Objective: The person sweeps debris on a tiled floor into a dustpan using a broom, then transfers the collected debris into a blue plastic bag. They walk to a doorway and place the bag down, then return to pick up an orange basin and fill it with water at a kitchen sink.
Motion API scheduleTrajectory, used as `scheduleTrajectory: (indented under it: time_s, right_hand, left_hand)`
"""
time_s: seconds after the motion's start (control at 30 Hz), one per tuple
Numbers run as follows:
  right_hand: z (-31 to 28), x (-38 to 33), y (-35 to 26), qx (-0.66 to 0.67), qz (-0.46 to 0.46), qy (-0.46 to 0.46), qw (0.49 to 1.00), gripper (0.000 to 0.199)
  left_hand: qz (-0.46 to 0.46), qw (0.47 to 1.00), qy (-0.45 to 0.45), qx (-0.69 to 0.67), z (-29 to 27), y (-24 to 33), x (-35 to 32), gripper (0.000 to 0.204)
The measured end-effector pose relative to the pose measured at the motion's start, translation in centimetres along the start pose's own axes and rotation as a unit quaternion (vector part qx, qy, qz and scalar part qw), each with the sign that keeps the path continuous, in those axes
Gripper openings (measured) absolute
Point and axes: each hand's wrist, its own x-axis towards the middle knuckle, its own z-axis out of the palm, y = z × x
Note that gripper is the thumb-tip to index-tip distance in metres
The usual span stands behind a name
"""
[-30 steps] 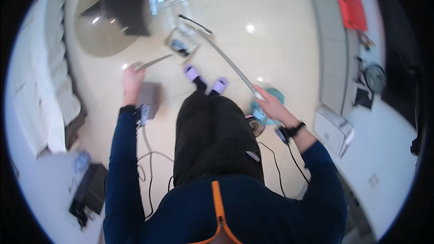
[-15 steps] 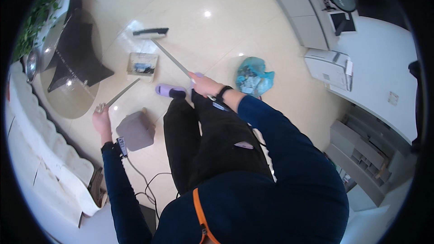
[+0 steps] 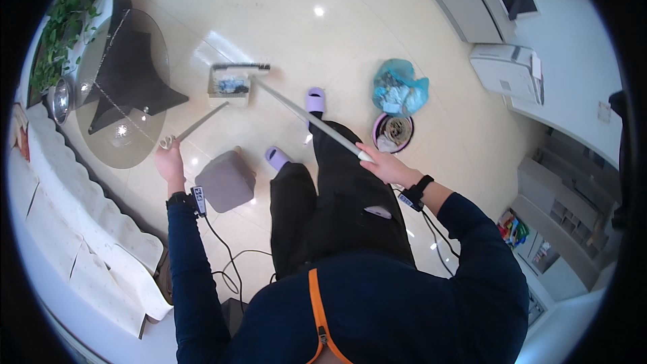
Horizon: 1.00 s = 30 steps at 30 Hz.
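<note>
My right hand [image 3: 385,164] grips the top of a long pale broom handle [image 3: 306,117]. Its dark brush head [image 3: 240,67] rests on the cream tiled floor beside a white dustpan [image 3: 228,87] with some debris in it. My left hand [image 3: 169,156] holds the dustpan's thin metal handle [image 3: 199,123], which slants up from the pan. I stand in dark trousers with purple slippers [image 3: 315,99], one foot forward.
A grey cube stool [image 3: 226,180] stands by my left foot. A blue rubbish bag [image 3: 399,87] and a small round bin [image 3: 393,131] lie to the right. A round glass table [image 3: 120,87], a potted plant [image 3: 67,23] and a white sofa [image 3: 74,243] are on the left. Cables [image 3: 229,256] trail on the floor.
The view has swung, so the broom and dustpan now lie ahead of me. The brush head sits right against the dustpan, and both hands keep their grips.
</note>
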Motion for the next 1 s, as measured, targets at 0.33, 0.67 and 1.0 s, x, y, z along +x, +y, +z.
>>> scheduleTrajectory:
  time_s: [0.33, 0.67, 1.0]
  right_hand:
    - [10.2, -7.2, 7.1, 0.074, 0.126, 0.198, 0.969, 0.057]
    - [14.6, -4.9, 18.7, -0.043, 0.175, 0.323, 0.929, 0.046]
    - [13.6, 7.0, 21.9, -0.015, 0.081, 0.351, 0.933, 0.048]
  left_hand:
    - [0.019, 0.994, 0.026, -0.109, 2.6, -9.9, -8.4, 0.043]
    - [-0.075, 0.936, -0.066, -0.339, 6.0, -14.1, -12.9, 0.033]
    - [-0.155, 0.886, -0.053, -0.433, 5.8, -1.1, -21.2, 0.027]
